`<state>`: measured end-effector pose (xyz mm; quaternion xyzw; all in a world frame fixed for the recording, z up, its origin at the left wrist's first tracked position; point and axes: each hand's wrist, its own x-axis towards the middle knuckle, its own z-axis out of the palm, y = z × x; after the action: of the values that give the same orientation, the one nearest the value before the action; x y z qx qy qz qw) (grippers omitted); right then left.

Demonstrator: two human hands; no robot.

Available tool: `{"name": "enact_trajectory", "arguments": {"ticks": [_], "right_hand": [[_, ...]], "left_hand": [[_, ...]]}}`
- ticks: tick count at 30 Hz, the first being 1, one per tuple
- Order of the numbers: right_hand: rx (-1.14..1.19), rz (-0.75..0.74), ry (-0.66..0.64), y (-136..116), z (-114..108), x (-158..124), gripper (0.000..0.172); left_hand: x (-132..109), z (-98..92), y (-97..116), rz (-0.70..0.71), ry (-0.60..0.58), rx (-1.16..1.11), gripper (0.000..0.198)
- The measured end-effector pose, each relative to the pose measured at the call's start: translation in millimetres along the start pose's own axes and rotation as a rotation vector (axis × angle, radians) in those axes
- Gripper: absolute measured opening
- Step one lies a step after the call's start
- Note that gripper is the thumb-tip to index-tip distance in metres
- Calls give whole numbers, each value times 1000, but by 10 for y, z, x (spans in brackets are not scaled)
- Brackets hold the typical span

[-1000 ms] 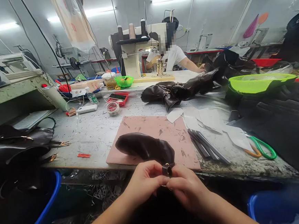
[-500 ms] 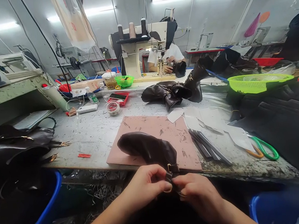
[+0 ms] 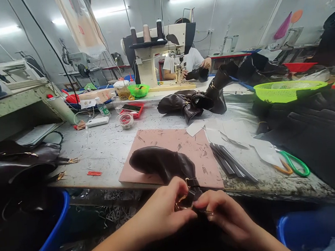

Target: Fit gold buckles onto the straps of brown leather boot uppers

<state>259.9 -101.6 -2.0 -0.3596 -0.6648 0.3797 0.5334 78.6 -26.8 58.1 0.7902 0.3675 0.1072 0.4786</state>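
A dark brown leather boot upper [image 3: 161, 162] lies on a pink cutting mat [image 3: 183, 143] at the near edge of the worktable. Its strap with a small gold buckle [image 3: 189, 182] hangs over the edge. My left hand [image 3: 162, 213] is closed, its thumb and fingers pinching a gold metal ring [image 3: 181, 202] at the strap's end. My right hand [image 3: 225, 215] is closed too, pinching the dark strap [image 3: 196, 194] from the right. The two hands almost touch below the table edge.
Grey strips [image 3: 231, 163], white paper patterns [image 3: 243, 135] and green-handled scissors [image 3: 294, 164] lie right of the mat. More dark boots [image 3: 191, 100] sit mid-table. A person works at a sewing machine [image 3: 156, 53] beyond. Blue bins [image 3: 49, 243] flank my arms; green basket [image 3: 289, 90] far right.
My hands have dropped lower and moved from the buckle to the strap's end, where a gold ring now shows. The person at the back pulled a boot toward the sewing machine.
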Motion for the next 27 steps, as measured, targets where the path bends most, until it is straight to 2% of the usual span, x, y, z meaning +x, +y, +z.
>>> {"name": "enact_trajectory", "arguments": {"ticks": [3, 6, 9, 13, 15, 20, 24, 27], "right_hand": [[188, 61, 40, -14, 34, 56, 12], [270, 148, 91, 11, 16, 41, 20], [201, 220, 148, 77, -61, -29, 25], [49, 320, 269, 131, -107, -59, 21], [4, 342, 321, 112, -80, -18, 22], [-42, 393, 178, -4, 12, 83, 19], [-25, 476, 262, -23, 52, 78, 22], [-9, 502, 326, -15, 79, 79, 27]], "left_hand": [[38, 21, 26, 31, -25, -12, 29], [81, 44, 23, 55, -78, 68, 21], [110, 74, -31, 14, -34, 31, 20], [137, 132, -107, -62, 62, -225, 18], [146, 154, -112, -92, 71, -287, 20], [149, 189, -117, -118, 15, -372, 17], [155, 244, -156, -141, 24, -454, 16], [163, 272, -157, -155, 15, -419, 16]]}}
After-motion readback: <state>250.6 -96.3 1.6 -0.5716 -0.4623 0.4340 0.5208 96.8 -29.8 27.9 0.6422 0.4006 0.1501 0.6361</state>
